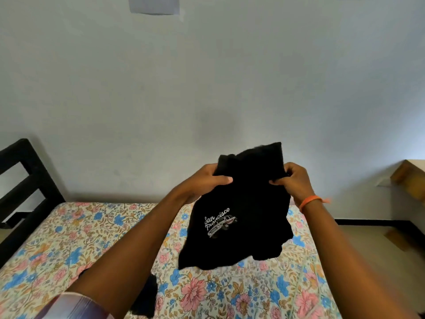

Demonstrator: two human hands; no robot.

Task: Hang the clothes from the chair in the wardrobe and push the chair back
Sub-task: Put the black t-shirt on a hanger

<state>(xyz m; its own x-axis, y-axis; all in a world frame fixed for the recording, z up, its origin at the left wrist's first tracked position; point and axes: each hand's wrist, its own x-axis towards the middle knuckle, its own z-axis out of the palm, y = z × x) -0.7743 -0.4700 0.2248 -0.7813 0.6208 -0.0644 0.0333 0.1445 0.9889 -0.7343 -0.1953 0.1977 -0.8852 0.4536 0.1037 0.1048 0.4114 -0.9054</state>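
We face a plain pale blue-grey wall [138, 88], evenly lit, with a sheet of paper [153, 5] stuck near its top edge. Below it stands a bed [69, 238] covered in a floral sheet of blue and pink blossoms, its black headboard [25, 171] at our left. To the right we see tan floor [377, 245], a dark skirting line, and a wooden furniture corner [409, 178].

Soft, dim daylight is brightening the wall [345, 77] toward the right. The black shirt [241, 203] is showing no fold detail. Edges are bending and blurring, especially the near sleeve [76, 307].
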